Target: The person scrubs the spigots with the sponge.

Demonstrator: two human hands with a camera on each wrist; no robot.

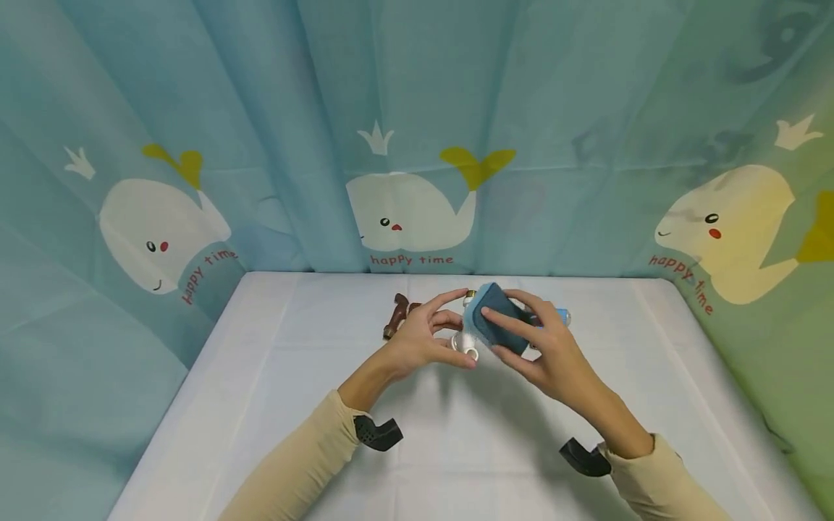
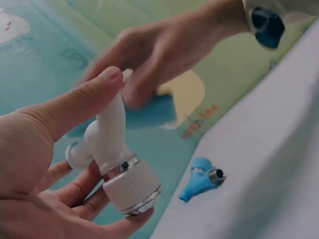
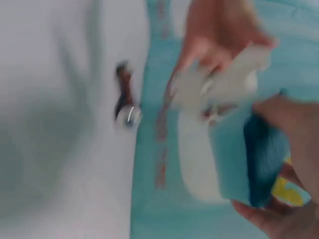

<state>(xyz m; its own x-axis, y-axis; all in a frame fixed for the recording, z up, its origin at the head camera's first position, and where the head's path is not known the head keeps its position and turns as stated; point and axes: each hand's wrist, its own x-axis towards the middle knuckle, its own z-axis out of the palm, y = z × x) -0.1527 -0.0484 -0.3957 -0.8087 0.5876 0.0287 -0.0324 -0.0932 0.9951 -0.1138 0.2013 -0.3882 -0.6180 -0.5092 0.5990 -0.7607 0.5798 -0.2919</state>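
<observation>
White tap [image 2: 110, 127] sits pinched between part-spread thumb and fingers of left hand [image 1: 417, 340], raised above table [image 1: 280, 347] toward its far edge, long axis running thumb to fingertips. Sponge [image 1: 498, 333], gripped in spread fingers of right hand [image 1: 554, 354], is just right of it, contact unclear. Brown tap [image 1: 396, 317] lies left, blue tap [image 2: 202, 178] right, on table.

Tally of items in view

Counted one white tap [image 2: 110, 124], one blue tap [image 2: 201, 184], one brown tap [image 1: 395, 318]: three in all. Counted one sponge [image 1: 499, 299]. Logged one left hand [image 1: 417, 344], one right hand [image 1: 557, 354]; two sleeves [image 1: 306, 449]; two black wrist clips [image 1: 381, 434]. Logged one table [image 1: 260, 362]. On backdrop [image 1: 423, 65], counted three whales [image 1: 417, 213], three crowns [image 1: 376, 140], three captions [image 1: 412, 260].
</observation>
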